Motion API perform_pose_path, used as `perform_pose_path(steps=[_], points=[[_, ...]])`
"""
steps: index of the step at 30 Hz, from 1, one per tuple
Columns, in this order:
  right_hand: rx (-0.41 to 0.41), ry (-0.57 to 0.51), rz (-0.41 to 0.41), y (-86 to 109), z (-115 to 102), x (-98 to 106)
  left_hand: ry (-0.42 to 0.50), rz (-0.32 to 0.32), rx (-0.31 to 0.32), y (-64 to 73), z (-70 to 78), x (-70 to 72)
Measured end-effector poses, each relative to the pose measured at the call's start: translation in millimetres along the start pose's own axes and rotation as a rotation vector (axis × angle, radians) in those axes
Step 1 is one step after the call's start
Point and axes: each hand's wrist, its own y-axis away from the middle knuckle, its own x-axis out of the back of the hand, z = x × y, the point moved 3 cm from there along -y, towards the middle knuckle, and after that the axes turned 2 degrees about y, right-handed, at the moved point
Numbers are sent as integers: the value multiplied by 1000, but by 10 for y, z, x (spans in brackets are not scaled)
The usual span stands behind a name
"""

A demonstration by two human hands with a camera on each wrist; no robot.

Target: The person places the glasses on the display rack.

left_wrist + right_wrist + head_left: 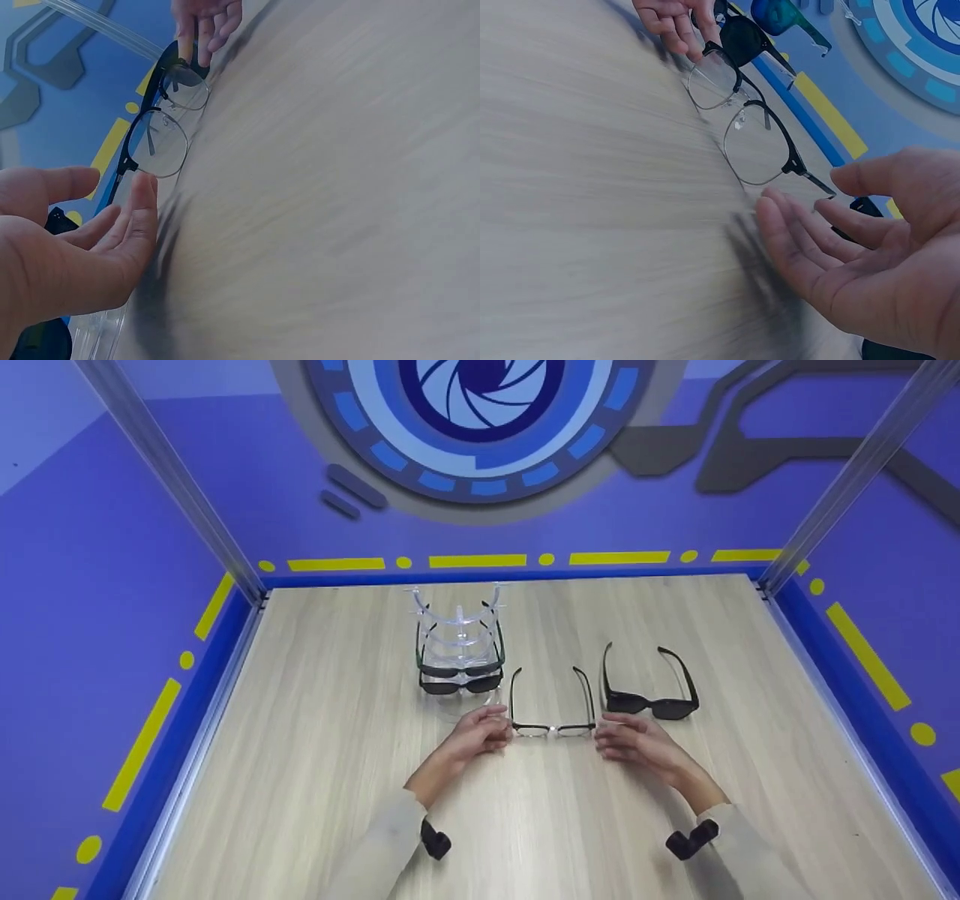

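Observation:
Between the two hands on the table stands a pair of clear-lens eyeglasses (575, 727), black along the brow with thin metal lower rims, temples unfolded and pointing away. My left hand (478, 733) is at its left hinge, fingers loosely bent and thumb apart from them. In the left wrist view the fingertips are right at the hinge (130, 163). The right hand (634, 741) is at the opposite hinge (795, 161), with a gap between thumb and fingers. Black sunglasses (673, 709) rest just beyond the right hand, temples unfolded.
A clear plastic eyewear stand (460, 619) rises beyond the left hand. It carries black sunglasses (442, 688) below a dark green-framed pair (461, 670). Blue printed panels (225, 495) and metal corner posts (180, 480) enclose the wooden table (315, 720) at the back and sides.

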Motion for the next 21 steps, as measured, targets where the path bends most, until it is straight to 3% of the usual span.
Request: perform_pose_path(steps=[12,21], points=[[42,-28,142,-139,-51,-103,62,42,-45,-97,-2,-71],[52,-82,172,-207,-49,-118,92,46,-58,-149,4,-77]])
